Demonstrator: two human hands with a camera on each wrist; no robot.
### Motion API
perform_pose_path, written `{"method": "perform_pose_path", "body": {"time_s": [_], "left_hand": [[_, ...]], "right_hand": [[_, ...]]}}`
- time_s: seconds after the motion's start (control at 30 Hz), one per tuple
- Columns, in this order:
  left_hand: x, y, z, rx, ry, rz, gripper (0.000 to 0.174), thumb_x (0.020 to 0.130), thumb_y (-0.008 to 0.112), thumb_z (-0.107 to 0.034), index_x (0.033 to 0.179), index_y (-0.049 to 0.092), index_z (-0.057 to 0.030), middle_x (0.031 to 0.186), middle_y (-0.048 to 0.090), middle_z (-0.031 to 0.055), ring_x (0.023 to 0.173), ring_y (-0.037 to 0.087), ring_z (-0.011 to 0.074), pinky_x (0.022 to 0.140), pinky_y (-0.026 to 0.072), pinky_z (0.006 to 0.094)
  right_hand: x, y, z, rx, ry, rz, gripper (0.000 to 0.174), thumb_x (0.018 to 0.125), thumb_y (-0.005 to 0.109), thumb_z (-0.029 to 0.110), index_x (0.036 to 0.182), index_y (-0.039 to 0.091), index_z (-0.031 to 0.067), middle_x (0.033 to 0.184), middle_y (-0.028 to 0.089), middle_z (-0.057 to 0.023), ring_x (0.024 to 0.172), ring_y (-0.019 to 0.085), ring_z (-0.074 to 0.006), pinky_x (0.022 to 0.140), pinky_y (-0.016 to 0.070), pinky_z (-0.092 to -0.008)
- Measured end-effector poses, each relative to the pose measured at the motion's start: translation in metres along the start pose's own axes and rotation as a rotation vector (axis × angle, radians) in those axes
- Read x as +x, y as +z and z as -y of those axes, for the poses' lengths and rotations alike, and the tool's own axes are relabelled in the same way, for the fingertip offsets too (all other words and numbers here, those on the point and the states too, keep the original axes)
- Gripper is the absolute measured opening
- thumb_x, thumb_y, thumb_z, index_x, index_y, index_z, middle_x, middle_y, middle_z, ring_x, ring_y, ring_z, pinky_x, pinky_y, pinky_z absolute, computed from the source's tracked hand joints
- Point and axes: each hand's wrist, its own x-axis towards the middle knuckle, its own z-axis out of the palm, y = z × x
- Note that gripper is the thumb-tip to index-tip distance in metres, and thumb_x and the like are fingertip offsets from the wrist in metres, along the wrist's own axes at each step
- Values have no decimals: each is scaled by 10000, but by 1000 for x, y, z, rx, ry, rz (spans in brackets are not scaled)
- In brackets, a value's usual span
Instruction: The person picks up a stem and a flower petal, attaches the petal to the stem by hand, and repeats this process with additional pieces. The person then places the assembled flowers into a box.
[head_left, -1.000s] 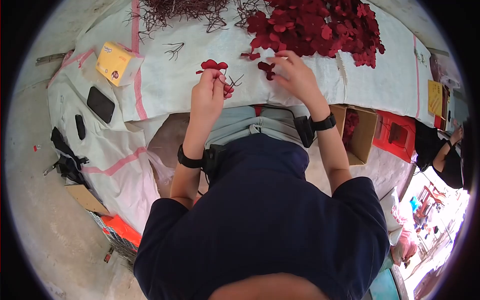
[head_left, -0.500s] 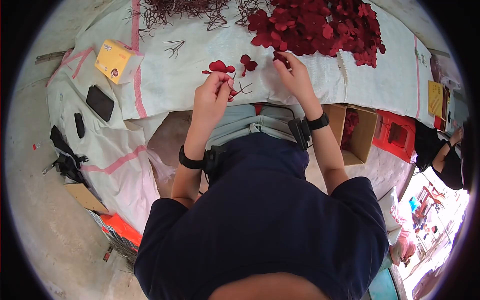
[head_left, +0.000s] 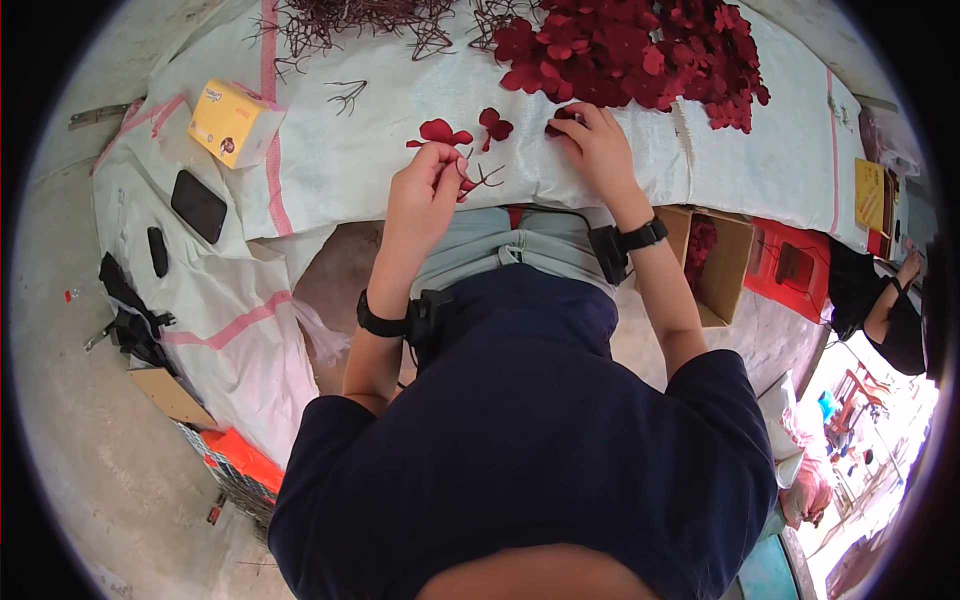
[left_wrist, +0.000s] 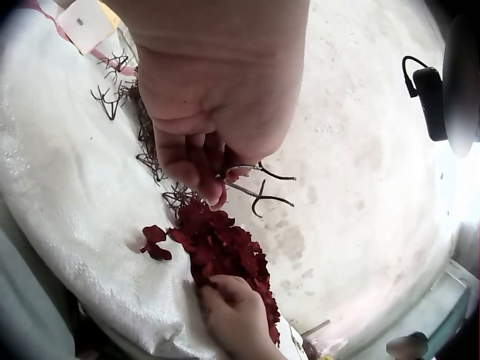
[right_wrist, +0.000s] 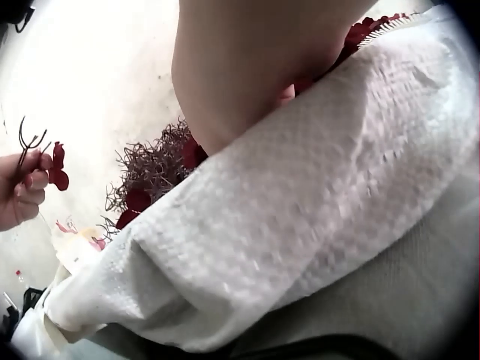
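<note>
My left hand (head_left: pixel 425 190) pinches a branched brown stem (head_left: pixel 487 178) over the front of the white-covered surface. A red petal flower (head_left: pixel 440 131) shows just beyond its fingertips, and the right wrist view has this flower (right_wrist: pixel 58 169) beside the forked stem ends. At the near edge of the red flower heap (head_left: pixel 630 60), my right hand (head_left: pixel 605 150) holds a dark red flower (head_left: pixel 562 122) between thumb and fingers, partly hidden by them. Between the two hands lies a loose red flower (head_left: pixel 494 125) on the white woven sheet (head_left: pixel 400 85).
Tangled brown stems (head_left: pixel 360 20) are heaped at the far side, with a single stem (head_left: pixel 349 97) nearer. Leftward are a yellow box (head_left: pixel 222 125), a phone (head_left: pixel 200 206) and a small black object (head_left: pixel 159 252). An open cardboard box (head_left: pixel 725 265) stands below the right edge.
The right hand's spread fingers have come together on a dark red flower by the heap. A loose flower now lies farther left of that hand. The left hand has shifted slightly right, still pinching the stem.
</note>
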Motion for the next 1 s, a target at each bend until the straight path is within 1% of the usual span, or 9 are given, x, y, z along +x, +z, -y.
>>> {"method": "perform_pose_path", "body": {"time_s": [0.03, 0.17, 0.27, 0.3, 0.4, 0.57, 0.67, 0.8, 1.0], "left_hand": [[1, 0, 0, 1, 4, -3, 45, 812, 446, -26, 810, 466, 14, 651, 527, 32, 586, 498, 59, 521, 442, 209], [-3, -5, 1, 45, 0, 25, 81, 846, 438, -80, 831, 470, -8, 676, 528, 20, 593, 493, 52, 544, 432, 183], [-2, -3, 3, 50, -32, 39, 82, 846, 439, -84, 823, 467, -10, 669, 528, 19, 587, 490, 50, 536, 428, 182], [-1, -1, 3, 50, -33, 49, 82, 846, 439, -84, 823, 467, -10, 669, 528, 19, 587, 490, 50, 536, 428, 182], [1, 2, 2, 120, -16, 82, 85, 846, 438, -88, 822, 468, -12, 658, 525, 13, 576, 484, 46, 525, 425, 182], [0, 4, -3, 79, -7, 53, 87, 846, 442, -92, 819, 467, -13, 648, 520, 8, 566, 478, 44, 521, 421, 181], [-1, 3, -3, 73, -24, 42, 81, 843, 445, -87, 824, 470, -12, 656, 518, 5, 572, 477, 43, 521, 419, 180], [-1, 5, -5, 8, -51, 45, 74, 841, 448, -83, 837, 474, -14, 673, 517, 3, 584, 482, 41, 526, 418, 177], [0, 11, -8, -60, -63, 37, 67, 839, 447, -77, 850, 478, -18, 685, 514, 0, 598, 492, 44, 529, 419, 177]], "right_hand": [[1, 1, 1, -1, -4, -3, 368, 694, 589, 98, 1052, 506, 72, 1028, 476, -109, 815, 508, -223, 710, 428, -284], [6, 10, 12, 393, 257, -257, 289, 754, 531, 73, 1041, 501, 46, 971, 523, -94, 760, 523, -170, 647, 441, -262], [13, -8, 28, 1671, 910, 30, 231, 819, 472, 107, 1033, 490, 21, 886, 556, -80, 687, 536, -143, 610, 450, -261], [13, -8, 33, 1670, 916, 19, 231, 819, 472, 107, 1033, 490, 21, 886, 556, -80, 687, 536, -143, 610, 450, -261], [20, -5, 45, 1895, 935, 246, 239, 850, 430, 142, 1034, 479, -3, 830, 565, -82, 646, 549, -143, 616, 461, -258], [22, 5, 56, 1643, 934, 204, 258, 854, 428, 149, 1047, 472, -18, 846, 572, -85, 677, 566, -133, 627, 468, -244], [20, 0, 62, 1513, 719, 215, 267, 846, 442, 114, 1072, 454, -28, 867, 577, -95, 720, 578, -137, 633, 477, -228], [20, -13, 75, 1411, 704, 140, 286, 836, 453, 74, 1102, 432, -29, 894, 576, -110, 743, 587, -150, 631, 486, -231], [26, -10, 94, 1583, 665, -52, 249, 830, 459, 58, 1057, 432, -39, 882, 577, -116, 731, 592, -158, 612, 493, -236]]}}
